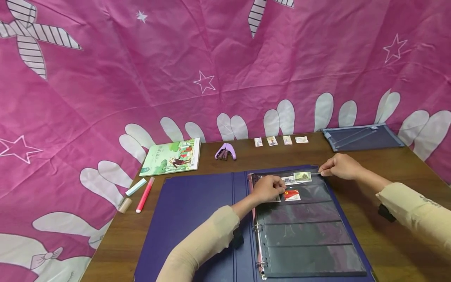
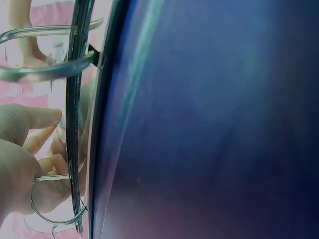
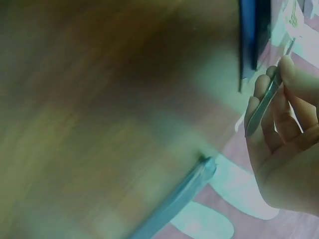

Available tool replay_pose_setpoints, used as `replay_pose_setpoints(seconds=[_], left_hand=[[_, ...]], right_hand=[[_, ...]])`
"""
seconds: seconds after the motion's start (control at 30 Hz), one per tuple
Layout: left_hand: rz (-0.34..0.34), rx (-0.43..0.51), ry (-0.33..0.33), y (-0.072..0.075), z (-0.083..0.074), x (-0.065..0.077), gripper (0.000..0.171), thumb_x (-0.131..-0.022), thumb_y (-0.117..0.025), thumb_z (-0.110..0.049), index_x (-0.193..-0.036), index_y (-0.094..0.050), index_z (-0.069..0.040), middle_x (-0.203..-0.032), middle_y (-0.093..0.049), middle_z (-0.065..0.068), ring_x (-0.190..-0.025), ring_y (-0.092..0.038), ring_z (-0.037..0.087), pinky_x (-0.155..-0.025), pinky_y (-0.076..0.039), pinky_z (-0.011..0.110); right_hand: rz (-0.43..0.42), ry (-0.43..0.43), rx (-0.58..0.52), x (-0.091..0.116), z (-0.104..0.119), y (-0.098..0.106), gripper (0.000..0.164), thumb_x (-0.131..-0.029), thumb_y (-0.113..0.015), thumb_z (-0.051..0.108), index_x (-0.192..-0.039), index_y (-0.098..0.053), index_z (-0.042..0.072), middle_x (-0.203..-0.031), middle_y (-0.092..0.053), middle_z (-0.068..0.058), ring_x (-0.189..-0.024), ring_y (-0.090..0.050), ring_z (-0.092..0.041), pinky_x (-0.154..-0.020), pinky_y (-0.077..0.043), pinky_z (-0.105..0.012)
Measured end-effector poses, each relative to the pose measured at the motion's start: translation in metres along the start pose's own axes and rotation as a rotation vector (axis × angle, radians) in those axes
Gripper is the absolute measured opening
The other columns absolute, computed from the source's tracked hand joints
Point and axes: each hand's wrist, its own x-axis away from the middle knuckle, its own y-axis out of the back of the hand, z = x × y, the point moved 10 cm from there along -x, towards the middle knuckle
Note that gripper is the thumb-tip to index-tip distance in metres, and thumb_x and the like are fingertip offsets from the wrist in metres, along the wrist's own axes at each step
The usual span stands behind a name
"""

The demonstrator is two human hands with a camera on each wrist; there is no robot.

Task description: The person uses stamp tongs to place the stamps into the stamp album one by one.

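Head: Brown wooden table [image 1: 394, 254] stretches beyond your navy binder's [image 1: 190, 199] right edge; a green rectangular stamp [image 1: 302, 177] tops its black page [image 1: 310, 256]. Left wrist: your left hand [image 2: 25, 159] bends near silver rings [image 2: 50, 71], grip unclear. Right wrist: your right hand [image 3: 293, 159] pinches slim metal tweezers [image 3: 265, 102].

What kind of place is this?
Probably a hobby corner indoors, though I can't see the whole room. There's a wooden table with an open album and what look like stamps, and a pink cloth with bunny pictures behind it.
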Motion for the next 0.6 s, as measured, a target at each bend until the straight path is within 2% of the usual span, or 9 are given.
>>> replay_pose_setpoints(seconds=[0.1,0.23,0.6], left_hand=[[0.005,-0.012,0.010,-0.001,0.000,-0.001,0.007,-0.085,-0.064,-0.017,-0.086,-0.070,-0.013,-0.065,-0.058,-0.004,-0.051,-0.043,-0.001,-0.052,-0.032,0.014],[0.011,-0.015,0.024,-0.001,0.002,-0.001,0.007,-0.085,-0.064,-0.017,-0.086,-0.069,-0.014,-0.065,-0.057,-0.005,-0.051,-0.043,0.000,-0.053,-0.032,0.014],[-0.002,-0.037,-0.002,0.001,-0.001,-0.003,0.007,-0.084,-0.064,-0.016,-0.085,-0.070,-0.014,-0.068,-0.060,-0.002,-0.057,-0.043,0.000,-0.056,-0.032,0.014]], right_hand=[[0.038,0.007,0.019,0.006,-0.004,-0.003,0.013,-0.078,-0.071,0.022,-0.085,-0.075,0.012,-0.087,-0.074,-0.005,-0.072,-0.057,-0.003,-0.064,-0.044,-0.025],[0.079,0.016,0.044,0.010,-0.004,-0.008,0.012,-0.077,-0.071,0.023,-0.084,-0.075,0.013,-0.088,-0.074,-0.004,-0.075,-0.060,-0.005,-0.065,-0.046,-0.027],[0.183,0.037,0.101,0.013,0.001,-0.008,0.009,-0.072,-0.073,0.021,-0.078,-0.075,0.016,-0.081,-0.073,0.002,-0.064,-0.054,-0.001,-0.059,-0.043,-0.023]])
